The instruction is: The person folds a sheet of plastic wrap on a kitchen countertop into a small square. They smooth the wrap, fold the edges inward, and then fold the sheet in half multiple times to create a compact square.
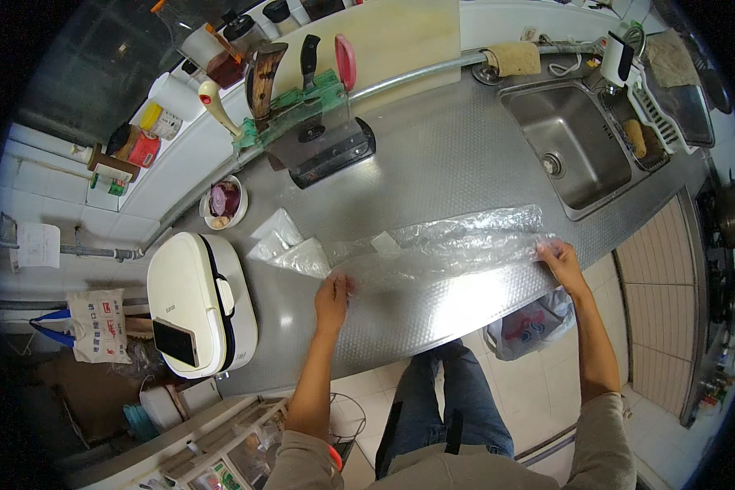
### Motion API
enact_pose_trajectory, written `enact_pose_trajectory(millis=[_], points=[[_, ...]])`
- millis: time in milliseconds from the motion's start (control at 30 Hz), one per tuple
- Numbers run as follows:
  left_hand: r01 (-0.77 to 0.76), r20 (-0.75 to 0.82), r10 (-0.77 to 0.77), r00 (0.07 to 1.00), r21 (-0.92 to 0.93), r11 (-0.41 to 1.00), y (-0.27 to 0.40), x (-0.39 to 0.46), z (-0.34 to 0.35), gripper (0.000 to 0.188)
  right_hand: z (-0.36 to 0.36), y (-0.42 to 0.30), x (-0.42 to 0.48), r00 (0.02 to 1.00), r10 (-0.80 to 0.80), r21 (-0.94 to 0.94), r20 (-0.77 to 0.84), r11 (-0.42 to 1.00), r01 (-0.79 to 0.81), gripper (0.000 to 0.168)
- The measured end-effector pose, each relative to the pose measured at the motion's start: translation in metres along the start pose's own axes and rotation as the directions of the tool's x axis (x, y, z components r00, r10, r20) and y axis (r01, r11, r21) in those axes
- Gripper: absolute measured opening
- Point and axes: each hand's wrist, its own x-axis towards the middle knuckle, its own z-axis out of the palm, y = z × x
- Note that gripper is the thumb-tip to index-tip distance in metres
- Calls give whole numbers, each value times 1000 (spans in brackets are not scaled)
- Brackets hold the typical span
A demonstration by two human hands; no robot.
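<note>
A long strip of clear crinkled plastic (453, 245) lies stretched across the metal countertop. My left hand (334, 300) grips its near left part between thumb and fingers. At its right end, by the counter's front edge, my right hand (559, 260) pinches the plastic. Two folded pieces of clear plastic (303, 257) rest on the counter just beyond and left of my left hand. A small pale patch (385, 242) shows on the strip near its left part.
A white rice cooker (202, 306) stands at the left, with a bowl of cut onion (242, 214) behind it. Knives stand in a green rack (300, 104) at the back. The steel sink (566, 141) is at the right. A plastic bag (530, 324) hangs below the front edge.
</note>
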Motion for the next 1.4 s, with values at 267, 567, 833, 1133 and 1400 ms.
enact_pose_trajectory(millis=[267,567,833,1133,1400], points=[[-22,-120,154,981,713,701,23,14,26,24,25,26,29,914,-211,-461,-347,887,29,27],[105,-247,68,967,624,774,41,16,32,27,53,8,34,845,-368,-839,-387,521,-157,21],[-555,268,521,811,635,538,29,24,46,52,52,8,34,842,-397,-852,-364,507,-129,20],[-501,279,437,855,661,558,19,22,73,76,28,17,40,842,-345,-840,-415,501,-209,20],[-458,215,438,873,670,584,29,14,85,81,85,-49,34,577,-507,-580,-640,811,69,33]])
